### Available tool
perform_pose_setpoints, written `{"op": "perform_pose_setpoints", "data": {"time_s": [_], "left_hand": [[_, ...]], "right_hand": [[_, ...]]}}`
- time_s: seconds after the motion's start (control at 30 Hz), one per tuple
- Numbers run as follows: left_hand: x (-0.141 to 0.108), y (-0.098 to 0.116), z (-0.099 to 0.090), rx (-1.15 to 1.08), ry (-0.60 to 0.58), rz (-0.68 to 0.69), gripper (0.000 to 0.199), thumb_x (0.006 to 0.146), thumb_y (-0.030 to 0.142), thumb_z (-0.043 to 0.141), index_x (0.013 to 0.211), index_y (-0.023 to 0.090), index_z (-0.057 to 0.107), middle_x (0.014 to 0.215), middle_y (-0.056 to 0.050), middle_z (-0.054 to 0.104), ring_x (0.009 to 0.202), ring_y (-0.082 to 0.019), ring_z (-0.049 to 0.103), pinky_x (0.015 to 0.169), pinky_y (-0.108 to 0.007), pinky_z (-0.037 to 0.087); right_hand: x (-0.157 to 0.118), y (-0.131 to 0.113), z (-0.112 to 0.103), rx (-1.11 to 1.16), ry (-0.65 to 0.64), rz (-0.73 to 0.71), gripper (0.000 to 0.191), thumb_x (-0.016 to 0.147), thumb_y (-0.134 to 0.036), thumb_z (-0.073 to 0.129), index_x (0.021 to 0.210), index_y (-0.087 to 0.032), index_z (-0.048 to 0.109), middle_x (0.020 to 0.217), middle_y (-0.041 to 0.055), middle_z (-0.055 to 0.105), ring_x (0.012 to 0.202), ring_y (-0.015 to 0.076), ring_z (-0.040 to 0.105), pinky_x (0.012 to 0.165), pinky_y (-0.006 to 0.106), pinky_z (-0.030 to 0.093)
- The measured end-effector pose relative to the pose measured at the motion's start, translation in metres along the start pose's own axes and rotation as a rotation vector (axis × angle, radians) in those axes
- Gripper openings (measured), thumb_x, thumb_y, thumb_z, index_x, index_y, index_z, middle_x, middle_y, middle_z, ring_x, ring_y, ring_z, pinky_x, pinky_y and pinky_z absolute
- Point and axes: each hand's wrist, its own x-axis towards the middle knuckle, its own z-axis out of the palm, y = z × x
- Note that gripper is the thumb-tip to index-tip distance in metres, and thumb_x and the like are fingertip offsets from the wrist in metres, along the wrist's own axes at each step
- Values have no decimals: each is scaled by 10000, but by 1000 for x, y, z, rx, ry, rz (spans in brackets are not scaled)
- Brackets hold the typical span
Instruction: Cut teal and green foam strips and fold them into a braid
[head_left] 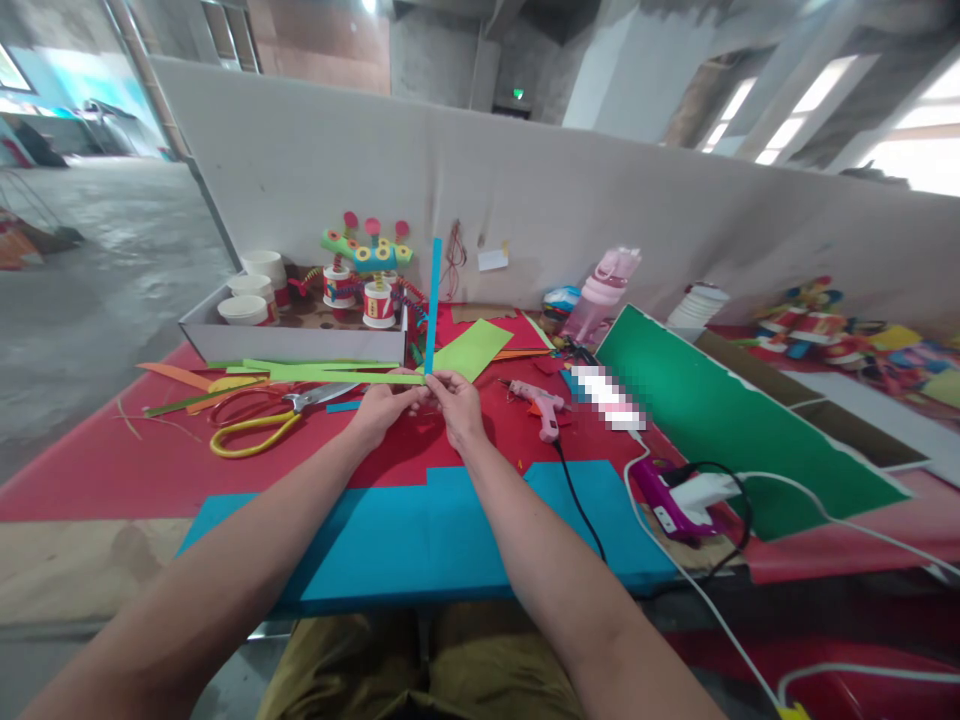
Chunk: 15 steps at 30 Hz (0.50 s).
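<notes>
Paper strips, blue and green, look flimsy; left hand and right hand pinch their crossing mid-worktop, best there.

Where the blue paper strip meets the green paper strip, the joint is covered by the fingertips of the left hand and right hand, so how the two ends overlap cannot be told. A pixelated patch right of the pink glue gun hides whatever lies there. The glue gun's black cord drops out of sight behind the near edge of the blue sheet. The white cable runs off the bottom edge. The craft figures far right of the glue gun are too blurred to make out.
</notes>
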Motion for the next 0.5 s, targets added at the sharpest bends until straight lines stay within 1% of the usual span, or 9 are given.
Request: {"op": "perform_pose_setpoints", "data": {"time_s": [0.07, 0.13, 0.2, 0.27, 0.33, 0.4, 0.47, 0.5], "left_hand": [[2, -4, -2, 7, 30, 5, 301, 643, 372, 747, 806, 136, 657, 667, -29, 641, 572, -114, 543, 543, -231, 415], [5, -7, -6, 32, 93, 19, 295, 647, 403, 739, 704, 129, 645, 606, -24, 618, 548, -115, 530, 535, -235, 406], [8, -7, -11, 80, 147, 12, 299, 625, 404, 747, 609, 135, 618, 539, -13, 587, 512, -115, 505, 514, -239, 387], [12, -5, -16, 186, 181, 9, 293, 611, 384, 748, 540, 147, 591, 494, -2, 562, 486, -114, 474, 489, -238, 353], [14, -2, -20, 331, 198, 64, 276, 603, 339, 744, 488, 158, 570, 480, 3, 549, 495, -120, 465, 488, -237, 327], [15, 0, -21, 436, 191, 169, 231, 595, 291, 738, 485, 166, 578, 505, 4, 561, 539, -132, 485, 513, -236, 328], [14, 1, -20, 454, 192, 223, 207, 611, 286, 728, 509, 172, 588, 521, 6, 564, 558, -135, 494, 530, -234, 337], [13, 0, -19, 431, 185, 215, 209, 628, 303, 722, 531, 173, 591, 522, 9, 559, 551, -131, 492, 531, -233, 342]], "right_hand": [[-1, 1, 1, -7, -14, -24, 277, 602, -345, 776, 760, -179, 620, 640, -44, 645, 565, 95, 607, 567, 219, 551], [-3, 1, 1, 4, -52, -3, 291, 598, -339, 782, 764, -180, 604, 643, -44, 645, 569, 100, 618, 574, 223, 560], [-4, 1, 2, 21, -93, 58, 329, 577, -336, 802, 766, -182, 582, 639, -46, 644, 574, 103, 632, 588, 225, 567], [-4, 0, 1, 28, -133, 129, 371, 555, -348, 821, 767, -181, 565, 628, -45, 641, 573, 104, 640, 595, 227, 571], [-3, -1, -1, 19, -165, 170, 389, 544, -370, 828, 742, -178, 553, 608, -44, 636, 569, 104, 643, 600, 231, 574], [-2, -2, -3, -4, -182, 166, 384, 546, -385, 826, 697, -176, 542, 579, -45, 628, 567, 104, 644, 607, 233, 576], [-1, -2, -4, -20, -176, 138, 374, 549, -386, 824, 666, -174, 539, 561, -46, 627, 563, 103, 644, 603, 227, 574], [-1, -3, -4, -20, -165, 125, 366, 552, -383, 823, 666, -174, 545, 565, -43, 634, 564, 105, 646, 595, 224, 572]]}}
